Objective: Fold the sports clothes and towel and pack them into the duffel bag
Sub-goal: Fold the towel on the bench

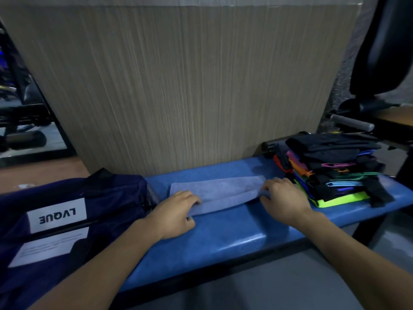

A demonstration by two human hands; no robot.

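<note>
Towel: blue-grey towel [218,194] lies centre frame on the blue bench [223,238], already folded into a long narrow strip, running left-right w/ the right end a bit higher in frame.
Left hand: left hand [176,212] sits on the towel's lower-left corner, fingers curled over the near edge, thumb tucked at the fold; it's gripping the cloth.
Right hand: right hand [285,199] is at the towel's right end, fingertips pinching the edge, thumb under the fold as far as I can tell.
Step in hand: looks like mid-fold on the towel, both ends held; prob. one more fold across the length to come.
Clothes: stack of sports clothes [330,168], right of frame on the same bench, just beside the right hand; black pieces w/ orange, pink, green, neon-yellow trims. Looks roughly folded and piled, top pieces less tidy.
Bag: navy duffel bag [73,220], lower left, touching the bench's left end, white label w/ "LVQUE" facing up. Can't tell if it's unzipped; nothing seen going in.
Progress: clothes approx. done, towel partway, packing not started by the look of it.
Behind: striped beige panel [178,86] fills upper centre; dark gym gear [380,52] upper right.
</note>
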